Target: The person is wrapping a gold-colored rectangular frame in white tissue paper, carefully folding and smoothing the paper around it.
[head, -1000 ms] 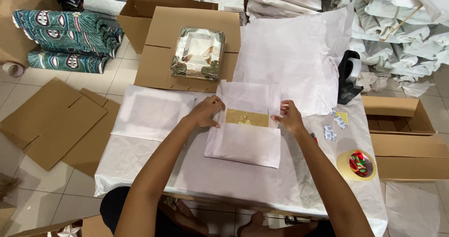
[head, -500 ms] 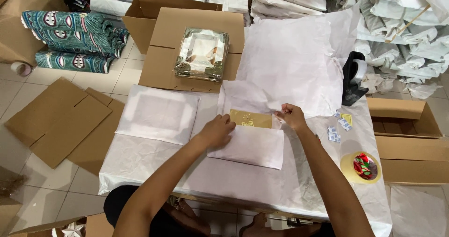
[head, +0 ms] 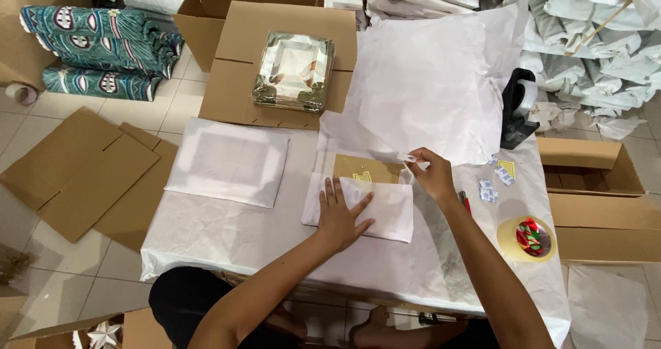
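A flat item half wrapped in white tissue paper (head: 385, 208) lies in the middle of the paper-covered table (head: 227, 235). Its gold-brown card face (head: 361, 168) shows above the folded paper. My left hand (head: 341, 214) lies flat on the folded tissue with fingers spread, pressing it down. My right hand (head: 430, 173) is just right of the card, pinching a corner of the tissue sheet and lifting it. A large loose sheet of white tissue (head: 427, 94) stands up behind them.
A finished white-wrapped parcel (head: 231, 159) lies at the left. Behind are a cardboard box (head: 286, 18) bearing a stack of clear-wrapped frames (head: 295, 70), a black tape dispenser (head: 518, 108), small sachets (head: 490, 189), and a tape roll (head: 527, 237). Flat cardboard (head: 76, 170) covers the floor.
My left hand slid down from the paper's top edge and flattened onto the folded tissue. My right hand moved up and right, lifting a corner of the tissue. More card is uncovered.
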